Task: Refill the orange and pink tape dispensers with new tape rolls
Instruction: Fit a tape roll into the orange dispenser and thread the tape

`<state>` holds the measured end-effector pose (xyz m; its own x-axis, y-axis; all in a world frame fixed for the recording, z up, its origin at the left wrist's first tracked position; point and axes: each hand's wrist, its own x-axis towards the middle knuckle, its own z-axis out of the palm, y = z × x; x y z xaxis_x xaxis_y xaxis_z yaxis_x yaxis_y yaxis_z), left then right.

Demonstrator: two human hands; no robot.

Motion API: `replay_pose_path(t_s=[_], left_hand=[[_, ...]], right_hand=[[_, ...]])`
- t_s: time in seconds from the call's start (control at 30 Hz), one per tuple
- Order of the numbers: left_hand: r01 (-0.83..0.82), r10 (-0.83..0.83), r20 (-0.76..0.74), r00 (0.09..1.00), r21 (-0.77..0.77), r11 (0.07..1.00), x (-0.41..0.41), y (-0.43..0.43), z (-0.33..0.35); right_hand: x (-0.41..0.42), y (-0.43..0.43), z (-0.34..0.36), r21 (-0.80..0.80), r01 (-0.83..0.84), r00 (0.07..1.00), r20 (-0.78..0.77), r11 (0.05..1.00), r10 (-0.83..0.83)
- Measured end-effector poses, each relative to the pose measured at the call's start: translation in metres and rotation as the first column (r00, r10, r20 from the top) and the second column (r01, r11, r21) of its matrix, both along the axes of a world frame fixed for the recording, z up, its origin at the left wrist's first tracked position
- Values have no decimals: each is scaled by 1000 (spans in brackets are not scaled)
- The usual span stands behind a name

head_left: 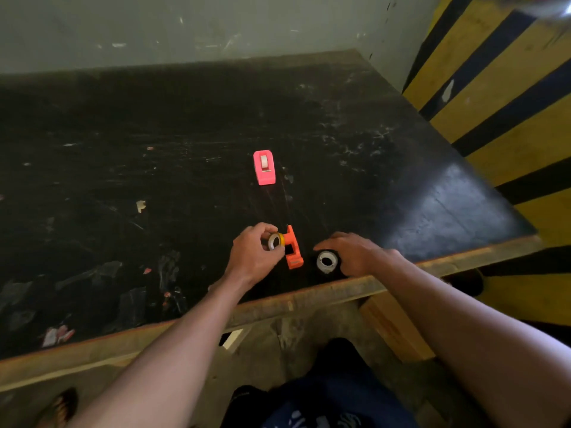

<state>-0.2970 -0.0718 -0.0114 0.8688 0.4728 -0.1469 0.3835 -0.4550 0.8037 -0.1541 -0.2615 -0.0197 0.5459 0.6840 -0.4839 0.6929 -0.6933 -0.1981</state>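
The orange tape dispenser (293, 248) lies on the black tabletop near its front edge. My left hand (253, 254) holds a yellowish tape roll (275, 241) on edge, pressed against the dispenser's left side. To the right of the dispenser a white tape roll (327, 261) lies flat. My right hand (352, 253) rests on the table beside and partly over it, fingers curled around its far side; whether they grip it I cannot tell. The pink tape dispenser (264, 167) stands farther back with a white roll in its slot.
The black table (154, 149) is scuffed, with scraps of tape and paper (57, 335) on its left part. Its wooden front edge (309, 299) runs diagonally. A grey wall stands behind, and a yellow-and-black striped surface (494, 88) on the right. My legs show below.
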Motion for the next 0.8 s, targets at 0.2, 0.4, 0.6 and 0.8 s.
replay_pose_path(t_s=[0.2,0.4,0.6,0.8], left_hand=[[37,-37,-3,999,53,998,21,-22,10],[14,-8,-52,999,116,993,35,-46,18],[124,-79,-191,978,233,964,46,-92,9],[327,-178,-408,895,333,884,61,-120,-4]], right_hand=[[8,3,0,-66,-163,985,53,984,166],[32,-3,6,77,-111,993,45,991,107],[66,-44,16,318,125,987,53,940,-150],[73,-61,22,422,233,970,-38,876,-239]])
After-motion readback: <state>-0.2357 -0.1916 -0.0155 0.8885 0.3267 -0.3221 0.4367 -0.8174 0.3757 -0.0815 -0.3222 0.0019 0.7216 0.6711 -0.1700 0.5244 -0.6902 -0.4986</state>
